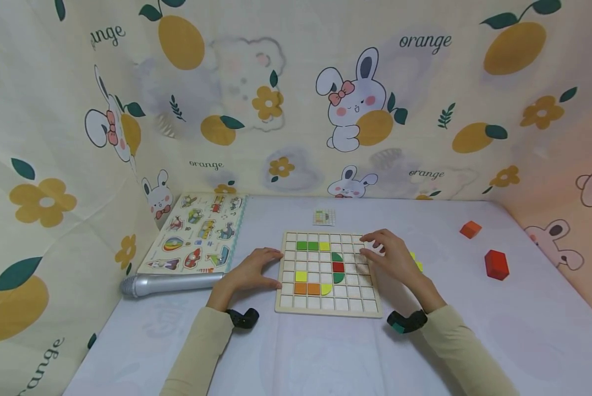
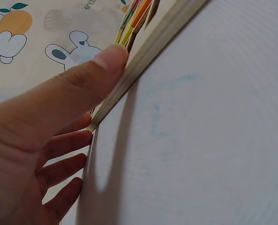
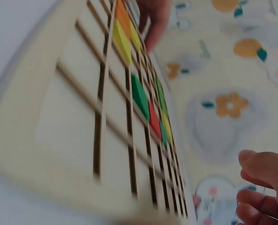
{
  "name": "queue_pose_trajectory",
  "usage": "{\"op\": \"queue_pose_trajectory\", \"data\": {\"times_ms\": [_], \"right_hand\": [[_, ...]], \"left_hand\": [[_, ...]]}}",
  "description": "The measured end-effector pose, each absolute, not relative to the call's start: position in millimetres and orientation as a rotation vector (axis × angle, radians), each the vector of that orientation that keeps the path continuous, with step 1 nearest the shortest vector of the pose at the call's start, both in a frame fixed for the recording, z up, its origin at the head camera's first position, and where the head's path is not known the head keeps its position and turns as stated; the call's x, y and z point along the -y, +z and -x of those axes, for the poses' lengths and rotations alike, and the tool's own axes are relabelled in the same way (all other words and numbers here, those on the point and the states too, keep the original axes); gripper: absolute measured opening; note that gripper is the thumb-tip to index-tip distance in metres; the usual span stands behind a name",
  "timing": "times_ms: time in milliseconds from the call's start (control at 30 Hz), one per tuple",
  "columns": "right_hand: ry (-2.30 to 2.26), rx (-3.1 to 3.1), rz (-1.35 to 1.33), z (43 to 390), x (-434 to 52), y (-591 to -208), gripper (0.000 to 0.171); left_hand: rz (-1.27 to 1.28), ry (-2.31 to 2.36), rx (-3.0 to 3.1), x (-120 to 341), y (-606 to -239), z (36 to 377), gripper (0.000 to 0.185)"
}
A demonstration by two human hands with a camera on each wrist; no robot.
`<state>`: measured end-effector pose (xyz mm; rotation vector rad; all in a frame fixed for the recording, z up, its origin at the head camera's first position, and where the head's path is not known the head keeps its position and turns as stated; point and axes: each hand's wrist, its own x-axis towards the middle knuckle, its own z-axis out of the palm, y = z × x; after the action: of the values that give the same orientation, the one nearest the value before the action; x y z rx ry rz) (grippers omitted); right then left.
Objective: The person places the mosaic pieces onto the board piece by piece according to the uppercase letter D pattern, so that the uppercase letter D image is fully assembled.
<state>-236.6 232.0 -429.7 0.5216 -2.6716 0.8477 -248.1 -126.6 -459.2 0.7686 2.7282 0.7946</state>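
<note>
A wooden grid board (image 1: 328,314) lies flat on the table. In its cells sit green, yellow, red (image 1: 338,267) and orange tiles (image 1: 307,289); some green and yellow ones have a rounded edge. My left hand (image 1: 248,270) rests against the board's left edge, thumb nearer me and fingers farther up; the left wrist view shows the thumb (image 2: 89,77) touching the rim. Over the board's upper right corner is my right hand (image 1: 397,263), its fingers loosely bent. The right wrist view shows nothing between its thumb and fingers (image 3: 263,187).
Yellow pieces (image 1: 416,262) lie partly hidden behind the right hand. Farther right are an orange block (image 1: 470,229) and a red block (image 1: 496,265). A small patterned card (image 1: 323,217) lies beyond the board. At left are a picture board (image 1: 192,234) and a silver microphone (image 1: 177,284).
</note>
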Motion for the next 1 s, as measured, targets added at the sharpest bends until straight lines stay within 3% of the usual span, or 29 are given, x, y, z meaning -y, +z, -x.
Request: {"op": "queue_pose_trajectory", "data": {"times_ms": [367, 1000], "right_hand": [[0.794, 2.550, -0.433, 240.8, -287.4, -438.6, 0.025], [0.889, 2.798, -0.043, 243.2, -338.8, -449.0, 0.041]], "left_hand": [[-0.762, 0.798, -2.716, 126.6, -458.5, 246.9, 0.077], [-0.760, 0.806, -2.720, 126.3, -456.7, 245.9, 0.076]]}}
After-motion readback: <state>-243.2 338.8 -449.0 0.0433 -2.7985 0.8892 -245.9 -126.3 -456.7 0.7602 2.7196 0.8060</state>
